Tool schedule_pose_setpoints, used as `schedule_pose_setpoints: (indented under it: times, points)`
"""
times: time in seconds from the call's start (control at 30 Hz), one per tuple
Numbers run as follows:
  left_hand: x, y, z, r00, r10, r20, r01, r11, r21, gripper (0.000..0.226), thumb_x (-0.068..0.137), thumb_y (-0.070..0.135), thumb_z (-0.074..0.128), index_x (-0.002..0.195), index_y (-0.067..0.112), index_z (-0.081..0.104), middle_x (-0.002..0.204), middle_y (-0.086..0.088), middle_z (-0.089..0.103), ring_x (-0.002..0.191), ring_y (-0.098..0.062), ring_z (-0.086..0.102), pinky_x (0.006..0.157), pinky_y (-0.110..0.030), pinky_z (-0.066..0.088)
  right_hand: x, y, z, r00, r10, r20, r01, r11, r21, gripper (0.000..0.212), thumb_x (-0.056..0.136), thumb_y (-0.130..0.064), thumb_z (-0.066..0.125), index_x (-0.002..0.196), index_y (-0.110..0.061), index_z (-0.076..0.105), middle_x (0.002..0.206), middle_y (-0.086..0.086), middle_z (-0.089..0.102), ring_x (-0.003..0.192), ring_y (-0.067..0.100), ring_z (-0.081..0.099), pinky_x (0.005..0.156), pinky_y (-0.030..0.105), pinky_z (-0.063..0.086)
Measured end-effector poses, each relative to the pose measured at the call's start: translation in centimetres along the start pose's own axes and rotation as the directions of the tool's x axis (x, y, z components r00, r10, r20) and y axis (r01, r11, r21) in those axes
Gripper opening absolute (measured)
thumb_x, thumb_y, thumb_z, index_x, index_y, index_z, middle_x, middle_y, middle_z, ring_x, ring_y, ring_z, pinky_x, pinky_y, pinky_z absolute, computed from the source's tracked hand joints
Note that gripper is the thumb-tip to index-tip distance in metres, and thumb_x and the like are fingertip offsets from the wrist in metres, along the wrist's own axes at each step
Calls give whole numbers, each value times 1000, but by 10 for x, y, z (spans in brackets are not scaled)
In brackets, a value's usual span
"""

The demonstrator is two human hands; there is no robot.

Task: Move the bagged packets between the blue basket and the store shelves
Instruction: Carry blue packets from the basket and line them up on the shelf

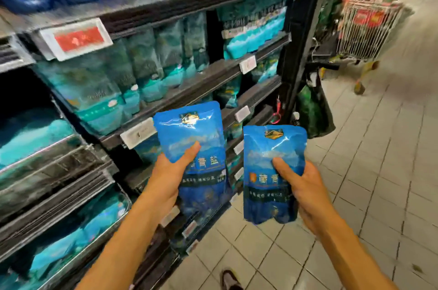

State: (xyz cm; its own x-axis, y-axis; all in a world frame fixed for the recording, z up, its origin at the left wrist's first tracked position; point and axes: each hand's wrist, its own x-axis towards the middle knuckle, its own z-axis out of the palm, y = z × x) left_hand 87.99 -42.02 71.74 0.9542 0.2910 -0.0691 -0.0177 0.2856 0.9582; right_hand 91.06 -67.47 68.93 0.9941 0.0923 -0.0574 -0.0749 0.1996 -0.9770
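Two packets are up at once, one per hand: left hand (170, 171) grips the left packet (199, 147), right hand (301, 185) the right packet (275, 171), thumbs across the fronts, upright facing the shelves (213, 71) just beyond, probably for shelving. No basket shows.

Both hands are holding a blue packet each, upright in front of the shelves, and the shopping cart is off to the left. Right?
Not quite: the head view shows the shopping cart at the upper right. The left hand and right hand do each hold a blue packet upright before the shelves.
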Motion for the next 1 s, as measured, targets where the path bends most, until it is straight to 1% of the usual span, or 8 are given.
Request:
schedule_pose_setpoints:
  times: [0.13, 0.23, 0.4, 0.47, 0.63, 0.73, 0.93, 1.0]
  points:
    - [66, 36, 6, 996, 77, 43, -76, 997, -8, 39, 65, 41, 85, 103, 36, 79, 115, 1, 76, 101, -17, 75, 73, -28, 61, 77, -38, 24, 993, -107, 45, 108, 994, -22, 53, 67, -48, 80, 113, -23, 69, 110, 3, 77, 97, 23, 76, 76, 37, 63]
    - [109, 65, 9, 990, 139, 31, -138, 990, -24, 42, 66, 38, 91, 106, 34, 78, 116, 1, 76, 102, -18, 75, 74, -30, 61, 129, -70, 44, 976, -197, 92, 200, 980, -20, 43, 66, -50, 84, 104, -33, 75, 111, -1, 77, 100, 22, 75, 77, 35, 63]
    - [154, 119, 29, 973, 229, 10, -229, 973, 3, 39, 68, 35, 81, 106, 26, 79, 115, -2, 77, 100, -17, 75, 74, -28, 61, 196, -115, 69, 944, -287, 164, 286, 958, 29, 65, 54, -65, 88, 108, -30, 75, 115, 0, 76, 105, 20, 73, 82, 33, 61]
    - [163, 142, 42, 961, 277, 5, -277, 961, 5, 33, 71, 29, 78, 103, 23, 79, 112, -3, 77, 96, -16, 76, 71, -28, 60, 218, -136, 79, 924, -320, 207, 313, 947, 70, 62, 54, -64, 88, 106, -32, 76, 115, 0, 76, 104, 21, 74, 78, 31, 60]
    - [181, 208, 80, 914, 403, -46, -402, 915, 33, 15, 79, 20, 73, 94, 22, 77, 97, 4, 80, 82, -11, 76, 68, -33, 63, 279, -197, 106, 877, -394, 276, 353, 916, 189, 29, 77, -42, 79, 104, -30, 78, 114, 1, 76, 104, 22, 74, 83, 40, 62]
    - [200, 250, 100, 885, 458, -78, -454, 888, 67, 9, 89, 18, 71, 97, 18, 74, 89, 6, 79, 78, -11, 75, 67, -38, 64, 325, -243, 126, 830, -457, 319, 380, 883, 275, 20, 86, -32, 73, 104, -23, 76, 112, 1, 77, 102, 21, 74, 82, 40, 61]
    - [279, 319, 128, 841, 506, -192, -474, 860, 187, 26, 95, 17, 66, 120, 17, 67, 103, -2, 79, 91, -16, 76, 64, -39, 64, 426, -322, 178, 724, -503, 473, 339, 856, 391, 31, 94, -21, 68, 122, -8, 67, 118, 14, 74, 104, 31, 73, 87, 50, 60]
    - [312, 327, 130, 835, 502, -224, -460, 861, 217, 16, 96, 16, 64, 112, 16, 67, 82, 1, 79, 75, -12, 77, 57, -33, 61, 461, -335, 194, 693, -483, 535, 311, 870, 383, 38, 95, -20, 67, 129, -3, 63, 122, 16, 72, 108, 33, 71, 89, 51, 59]
